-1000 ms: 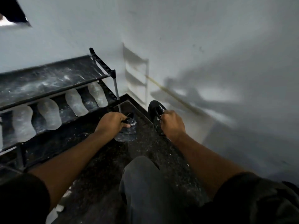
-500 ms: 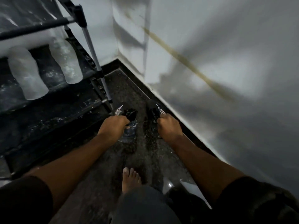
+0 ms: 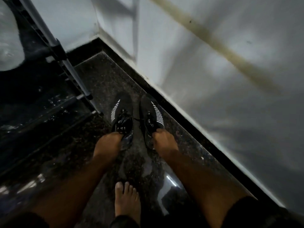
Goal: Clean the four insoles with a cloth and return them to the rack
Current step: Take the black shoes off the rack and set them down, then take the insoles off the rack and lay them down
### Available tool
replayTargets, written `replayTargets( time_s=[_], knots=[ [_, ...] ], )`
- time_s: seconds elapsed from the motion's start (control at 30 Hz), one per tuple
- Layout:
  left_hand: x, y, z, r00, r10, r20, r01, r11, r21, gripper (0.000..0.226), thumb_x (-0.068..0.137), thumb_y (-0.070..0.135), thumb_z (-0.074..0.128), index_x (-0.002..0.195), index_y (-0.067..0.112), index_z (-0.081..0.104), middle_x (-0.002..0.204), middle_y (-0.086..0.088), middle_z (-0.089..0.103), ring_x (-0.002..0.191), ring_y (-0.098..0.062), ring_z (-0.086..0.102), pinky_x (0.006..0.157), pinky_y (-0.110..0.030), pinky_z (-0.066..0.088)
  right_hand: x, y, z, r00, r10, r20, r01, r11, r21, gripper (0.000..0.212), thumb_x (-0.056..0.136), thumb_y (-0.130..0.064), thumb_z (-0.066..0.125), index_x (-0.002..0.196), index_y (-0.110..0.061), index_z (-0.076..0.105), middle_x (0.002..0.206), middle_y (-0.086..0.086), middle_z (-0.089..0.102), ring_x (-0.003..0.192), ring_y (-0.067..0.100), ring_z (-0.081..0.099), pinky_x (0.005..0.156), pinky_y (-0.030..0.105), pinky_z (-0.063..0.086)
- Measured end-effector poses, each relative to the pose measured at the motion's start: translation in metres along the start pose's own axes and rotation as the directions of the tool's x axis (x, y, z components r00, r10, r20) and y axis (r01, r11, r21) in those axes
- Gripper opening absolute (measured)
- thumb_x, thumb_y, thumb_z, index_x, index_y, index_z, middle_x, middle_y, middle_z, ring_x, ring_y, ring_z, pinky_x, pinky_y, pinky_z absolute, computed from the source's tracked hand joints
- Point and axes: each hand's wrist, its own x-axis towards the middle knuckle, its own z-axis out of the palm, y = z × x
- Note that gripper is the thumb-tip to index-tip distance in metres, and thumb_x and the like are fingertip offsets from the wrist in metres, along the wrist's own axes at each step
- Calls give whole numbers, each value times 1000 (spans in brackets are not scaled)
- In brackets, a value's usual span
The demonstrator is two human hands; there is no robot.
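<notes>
Two black sneakers with white side stripes stand side by side on the dark speckled floor, toes pointing away from me. My left hand (image 3: pixel 109 143) grips the heel opening of the left sneaker (image 3: pixel 122 119). My right hand (image 3: pixel 164 141) grips the heel collar of the right sneaker (image 3: pixel 152 116). One pale insole (image 3: pixel 9 45) shows on a rack shelf at the far left edge. The shoe rack (image 3: pixel 65 63) stands left of the sneakers. No cloth is in view.
A white wall (image 3: pixel 213 79) with a dark skirting strip runs diagonally along the right, close to the right sneaker. My bare foot (image 3: pixel 126 201) rests on the floor below the hands. The rack's metal leg (image 3: pixel 77 79) stands just left of the left sneaker.
The view has tipped down and the rack with its insoles has slid out to the upper left. Both sneakers have come down onto the floor beside each other, still held by my hands.
</notes>
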Motion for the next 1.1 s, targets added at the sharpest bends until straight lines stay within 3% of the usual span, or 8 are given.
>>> replayTargets(
  time_s=[0.13,0.27,0.4,0.5,0.7,0.87,0.97,1.1],
  knots=[
    [-2,6,9,996,-93,-3,93,995,34,42,92,35,63,129,17,65,132,-6,58,118,-32,56,90,-45,52,2,4,19,998,54,16,-54,998,12,31,98,-32,49,117,-11,62,122,9,51,119,30,48,86,42,48],
    [-5,20,3,983,-154,-99,157,988,18,74,79,45,70,142,14,50,149,-9,43,127,-34,47,97,-53,47,-1,-1,23,982,112,-153,-114,993,-7,59,96,-56,41,132,-10,52,132,13,46,120,32,41,97,46,42],
    [-16,21,-6,972,-173,-161,166,984,-59,80,85,44,54,153,5,38,161,-14,35,142,-32,40,113,-51,38,1,-2,18,981,173,-85,-166,983,81,69,104,-50,15,155,-5,11,161,16,12,149,32,10,121,48,15],
    [-29,6,-26,955,-205,-215,192,978,-77,73,95,37,42,158,1,28,165,-18,27,152,-32,29,124,-47,27,3,-8,5,988,133,-77,-130,990,46,67,104,-48,9,155,-5,0,164,14,-2,151,27,-5,123,45,3],
    [-83,-23,-84,924,-289,-249,264,956,-128,67,106,32,34,162,3,10,171,-14,7,159,-25,2,129,-41,5,2,-62,-49,986,-19,-165,15,1000,-26,71,103,-52,9,155,-5,2,163,12,-6,151,25,-10,123,43,0],
    [-150,-50,-152,861,-404,-309,353,912,-208,68,106,40,41,162,10,18,169,-9,22,155,-24,22,126,-40,21,-14,-130,-106,965,-164,-206,151,985,-80,69,103,-51,14,156,-6,5,164,9,-2,151,24,-8,122,45,1],
    [-206,-64,-193,814,-458,-358,398,888,-229,65,103,37,48,160,14,27,167,-7,28,151,-25,29,121,-40,29,-34,-175,-134,931,-257,-258,236,965,-111,69,103,-51,15,155,-5,15,163,12,12,151,28,4,122,45,10],
    [-274,-79,-228,770,-509,-384,434,860,-270,64,103,35,48,161,18,27,168,-3,24,153,-23,23,122,-41,26,-61,-231,-166,849,-416,-326,371,909,-192,68,103,-49,17,146,-3,39,148,15,45,140,31,34,115,43,32]
  ],
)
